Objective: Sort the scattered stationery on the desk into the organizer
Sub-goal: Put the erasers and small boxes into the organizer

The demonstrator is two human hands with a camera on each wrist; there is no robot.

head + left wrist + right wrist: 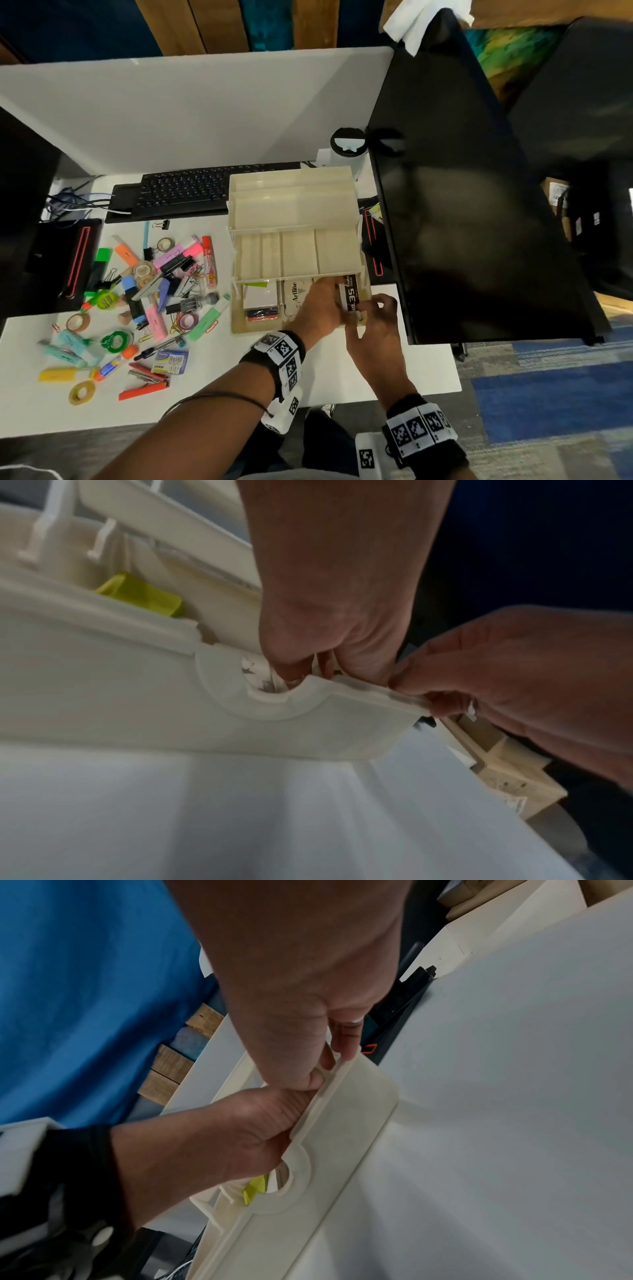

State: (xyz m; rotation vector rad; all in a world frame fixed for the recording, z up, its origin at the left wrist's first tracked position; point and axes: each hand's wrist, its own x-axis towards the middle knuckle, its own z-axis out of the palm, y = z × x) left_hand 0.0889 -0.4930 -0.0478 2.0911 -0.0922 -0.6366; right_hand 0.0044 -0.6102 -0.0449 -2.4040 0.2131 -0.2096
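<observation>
Both hands pinch the box [352, 297] over the organizer [294, 219] – left hand [317, 310], right hand [375, 322]; best lowered flat into the tray's right compartment.

Showing one cream organizer [294, 205], one staples box [351, 294], one Artline box [297, 294], two hands, one keyboard [191, 186], two staplers, one glue stick [118, 360], one red marker [208, 261], plus a highlighter-and-clip heap too tangled to count.

"Artline" is printed on a box [297, 294]; "NO. 35" marks the staples box [350, 294].
</observation>
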